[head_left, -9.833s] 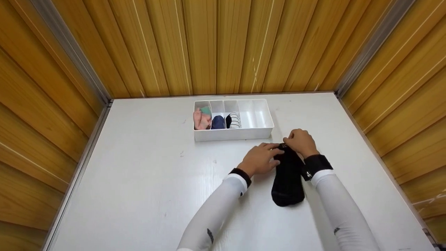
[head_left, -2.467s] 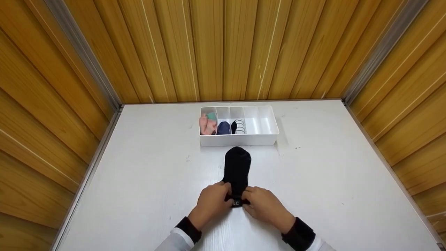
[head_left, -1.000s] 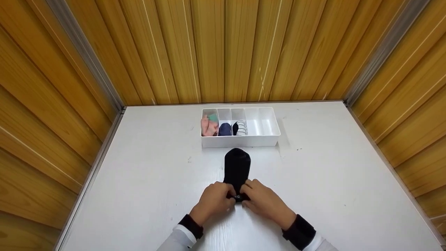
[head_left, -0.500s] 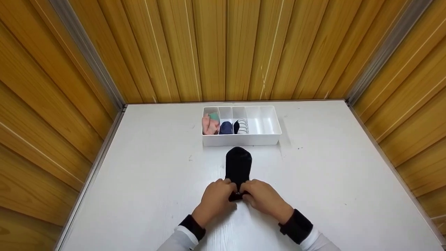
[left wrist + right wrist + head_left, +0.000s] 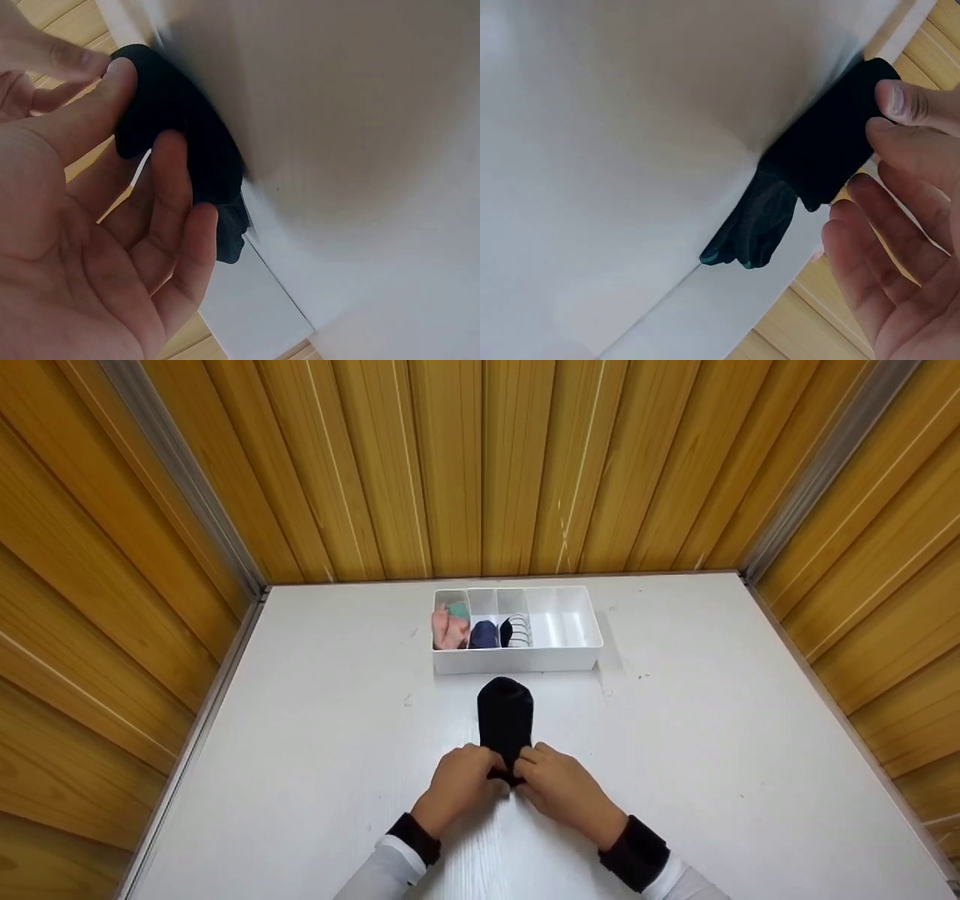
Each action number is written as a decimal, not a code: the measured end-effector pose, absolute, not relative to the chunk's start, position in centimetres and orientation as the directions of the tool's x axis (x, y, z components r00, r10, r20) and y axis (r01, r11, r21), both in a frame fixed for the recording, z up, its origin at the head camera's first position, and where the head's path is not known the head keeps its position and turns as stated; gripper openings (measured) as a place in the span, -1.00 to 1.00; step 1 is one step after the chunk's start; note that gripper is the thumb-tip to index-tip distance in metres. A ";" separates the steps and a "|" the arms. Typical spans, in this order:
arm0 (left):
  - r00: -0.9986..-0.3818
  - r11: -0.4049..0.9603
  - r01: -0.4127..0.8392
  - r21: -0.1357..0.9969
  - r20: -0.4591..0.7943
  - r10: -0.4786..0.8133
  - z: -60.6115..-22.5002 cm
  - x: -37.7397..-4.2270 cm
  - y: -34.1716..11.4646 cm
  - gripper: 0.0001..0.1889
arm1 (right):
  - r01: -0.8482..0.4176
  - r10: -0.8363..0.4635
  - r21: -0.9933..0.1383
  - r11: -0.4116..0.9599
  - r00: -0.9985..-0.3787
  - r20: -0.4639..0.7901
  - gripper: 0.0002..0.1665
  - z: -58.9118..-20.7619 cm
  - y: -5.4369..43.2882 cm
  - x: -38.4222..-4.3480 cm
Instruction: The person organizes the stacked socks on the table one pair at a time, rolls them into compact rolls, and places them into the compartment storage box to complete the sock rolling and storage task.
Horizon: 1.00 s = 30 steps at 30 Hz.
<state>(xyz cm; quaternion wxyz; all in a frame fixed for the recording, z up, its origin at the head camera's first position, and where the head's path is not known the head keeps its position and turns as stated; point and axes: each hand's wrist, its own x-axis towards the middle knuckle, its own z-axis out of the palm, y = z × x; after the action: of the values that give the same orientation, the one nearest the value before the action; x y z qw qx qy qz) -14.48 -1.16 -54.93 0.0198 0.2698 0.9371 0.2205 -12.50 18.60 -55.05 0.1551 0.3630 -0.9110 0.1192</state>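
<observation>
A black sock (image 5: 505,718) lies in front of me, toe pointing toward the box, its near end folded over into a thick roll. My left hand (image 5: 463,780) pinches the left side of that roll between thumb and fingers. Opposite it, my right hand (image 5: 566,791) pinches the right side. In the left wrist view the rolled sock (image 5: 199,142) curves along the fingertips, which curl under its edge. The right wrist view shows the flat band of the roll (image 5: 829,139) at thumb and forefinger, with the looser toe part (image 5: 754,221) stretching beyond.
Beyond the sock stands a white divided box (image 5: 517,661). Its left compartments hold a pink and green bundle (image 5: 450,628), a navy rolled sock (image 5: 484,634) and a black-and-white striped one (image 5: 516,631). Wood-patterned walls (image 5: 450,472) border the white table (image 5: 337,750) behind and at both sides.
The sock went from the right side, toe toward me, to the middle, toe toward the box. Its lettered cuff has since been rolled under the fingers, and the hands have edged slightly forward.
</observation>
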 end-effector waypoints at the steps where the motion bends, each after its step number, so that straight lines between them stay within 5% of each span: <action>1: -0.854 0.756 0.495 0.427 0.080 0.514 -54.9 -14.5 -1.2 -0.85 | -0.693 -0.620 -0.115 0.712 -0.697 0.361 -0.81 -55.1 18.6 -12.5; 7: -0.857 0.765 0.504 0.401 0.115 0.503 -55.1 -14.2 -1.2 -0.83 | -0.667 -0.595 -0.184 0.722 -0.735 0.326 -0.83 -55.6 18.5 -12.7; 16: -0.822 0.806 0.557 0.199 0.269 0.502 -55.2 -13.6 -0.3 -0.76 | -0.643 -0.560 -0.279 0.713 -0.762 0.324 -0.88 -56.1 18.8 -13.3; 24: -0.847 0.819 0.527 0.226 0.215 0.486 -55.2 -13.8 -0.1 -0.88 | -0.660 -0.593 -0.019 0.751 -0.687 0.420 -0.79 -56.4 18.4 -13.2; 30: -0.868 0.820 0.497 0.284 0.171 0.466 -55.2 -14.0 -0.5 -0.90 | -0.601 -0.573 0.079 0.795 -0.703 0.421 -0.78 -56.5 17.8 -13.1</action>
<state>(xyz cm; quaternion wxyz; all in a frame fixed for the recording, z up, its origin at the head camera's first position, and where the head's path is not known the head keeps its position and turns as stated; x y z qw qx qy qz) -14.01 -0.46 -55.21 -0.0471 0.2528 0.9528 0.1617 -13.07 17.83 -56.53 0.2172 0.3184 -0.9222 0.0324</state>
